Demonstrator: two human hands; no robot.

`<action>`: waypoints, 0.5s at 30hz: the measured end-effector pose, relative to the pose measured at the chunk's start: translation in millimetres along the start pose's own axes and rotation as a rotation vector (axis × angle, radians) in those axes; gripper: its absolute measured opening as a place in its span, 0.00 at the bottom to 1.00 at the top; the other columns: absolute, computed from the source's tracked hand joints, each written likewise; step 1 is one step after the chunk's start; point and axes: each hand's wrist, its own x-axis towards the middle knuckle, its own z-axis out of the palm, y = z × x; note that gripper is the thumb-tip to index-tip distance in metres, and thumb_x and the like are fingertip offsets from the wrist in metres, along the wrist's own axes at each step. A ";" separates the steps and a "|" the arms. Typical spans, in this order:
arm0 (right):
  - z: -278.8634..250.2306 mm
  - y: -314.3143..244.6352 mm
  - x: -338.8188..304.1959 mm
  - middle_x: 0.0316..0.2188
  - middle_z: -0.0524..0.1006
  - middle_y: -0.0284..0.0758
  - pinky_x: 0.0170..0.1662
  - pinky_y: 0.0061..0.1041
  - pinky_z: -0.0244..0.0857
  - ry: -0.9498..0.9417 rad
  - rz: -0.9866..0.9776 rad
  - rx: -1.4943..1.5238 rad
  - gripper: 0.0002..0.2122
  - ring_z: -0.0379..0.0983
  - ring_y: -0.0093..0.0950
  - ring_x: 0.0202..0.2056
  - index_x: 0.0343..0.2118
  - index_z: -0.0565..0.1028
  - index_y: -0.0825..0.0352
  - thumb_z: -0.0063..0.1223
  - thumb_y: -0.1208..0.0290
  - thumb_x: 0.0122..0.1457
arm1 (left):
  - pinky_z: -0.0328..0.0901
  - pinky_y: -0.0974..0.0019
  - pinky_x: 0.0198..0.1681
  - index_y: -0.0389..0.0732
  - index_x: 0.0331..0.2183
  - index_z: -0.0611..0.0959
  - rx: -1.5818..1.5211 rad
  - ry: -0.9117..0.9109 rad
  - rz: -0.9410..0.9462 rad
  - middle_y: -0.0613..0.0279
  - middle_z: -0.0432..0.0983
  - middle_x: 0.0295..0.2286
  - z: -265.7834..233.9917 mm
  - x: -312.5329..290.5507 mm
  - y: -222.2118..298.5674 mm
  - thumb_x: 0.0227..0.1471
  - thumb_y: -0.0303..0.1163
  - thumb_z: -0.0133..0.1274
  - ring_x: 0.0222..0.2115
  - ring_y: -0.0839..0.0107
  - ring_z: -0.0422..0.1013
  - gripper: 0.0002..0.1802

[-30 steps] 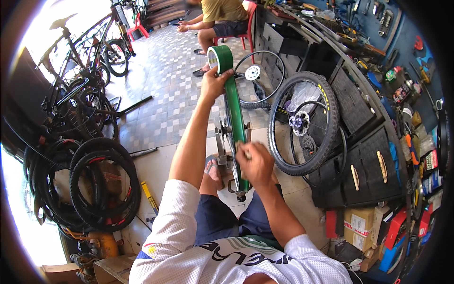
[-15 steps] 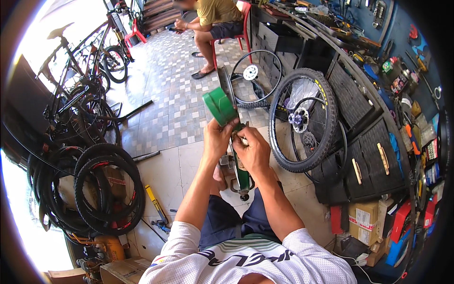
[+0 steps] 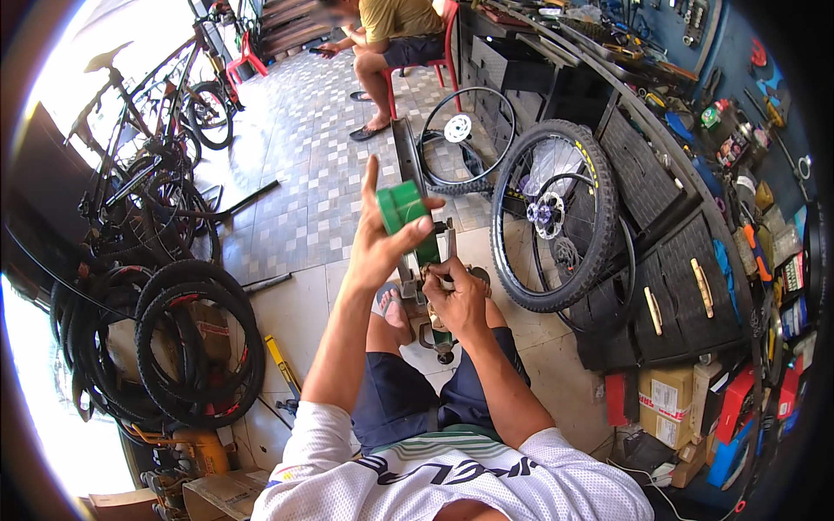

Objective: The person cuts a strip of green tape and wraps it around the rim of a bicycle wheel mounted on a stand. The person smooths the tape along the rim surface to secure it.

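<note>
My left hand (image 3: 375, 241) holds a green roll (image 3: 401, 203), which looks like wide tape. Its thumb lies across the lower edge of the roll while one finger stretches upward beside it. From the roll, a green strip (image 3: 427, 252) runs down toward my right hand (image 3: 458, 293). The fingertips of that hand pinch together at a narrow metal stand-like frame (image 3: 443, 357) between my knees. What they pinch is too small to make out. A long dark metal bar (image 3: 405, 154) extends away beyond the roll.
To the right a knobby-tyred wheel (image 3: 556, 217) leans by dark drawers (image 3: 669, 291), with a bare rim (image 3: 469, 136) behind it. Tyres (image 3: 200, 343) and bicycles (image 3: 143, 148) fill the left. A person (image 3: 395, 39) sits on a red chair (image 3: 449, 48) ahead. A yellow-handled tool (image 3: 282, 363) lies on the floor.
My left hand has opened some fingers around the roll, and the roll has tilted and come slightly lower. My right hand has moved down along the frame.
</note>
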 end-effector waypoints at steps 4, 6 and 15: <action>5.1 3.5 -2.0 0.30 0.82 0.43 0.35 0.33 0.75 0.023 -0.051 0.039 0.07 0.83 0.38 0.32 0.35 0.75 0.68 0.62 0.76 0.57 | 0.36 0.48 0.72 0.48 0.44 0.91 0.121 0.005 0.117 0.48 0.72 0.58 -4.4 51.7 6.1 0.51 0.51 0.67 0.72 0.50 0.30 0.23; 4.0 7.0 -7.5 0.29 0.82 0.42 0.34 0.31 0.74 0.015 -0.062 0.049 0.07 0.82 0.36 0.31 0.35 0.74 0.68 0.62 0.77 0.57 | 0.49 0.55 0.65 0.42 0.45 0.89 -0.095 -0.025 0.032 0.51 0.75 0.54 -11.1 79.1 18.8 0.52 0.45 0.67 0.63 0.57 0.49 0.23; 5.7 2.8 -9.8 0.30 0.82 0.42 0.34 0.27 0.73 0.050 -0.079 0.073 0.08 0.81 0.30 0.30 0.36 0.74 0.69 0.63 0.79 0.57 | 0.75 0.63 0.40 0.30 0.47 0.83 -0.316 -0.064 -0.289 0.54 0.82 0.38 -24.9 161.8 30.0 0.60 0.43 0.60 0.33 0.69 0.79 0.25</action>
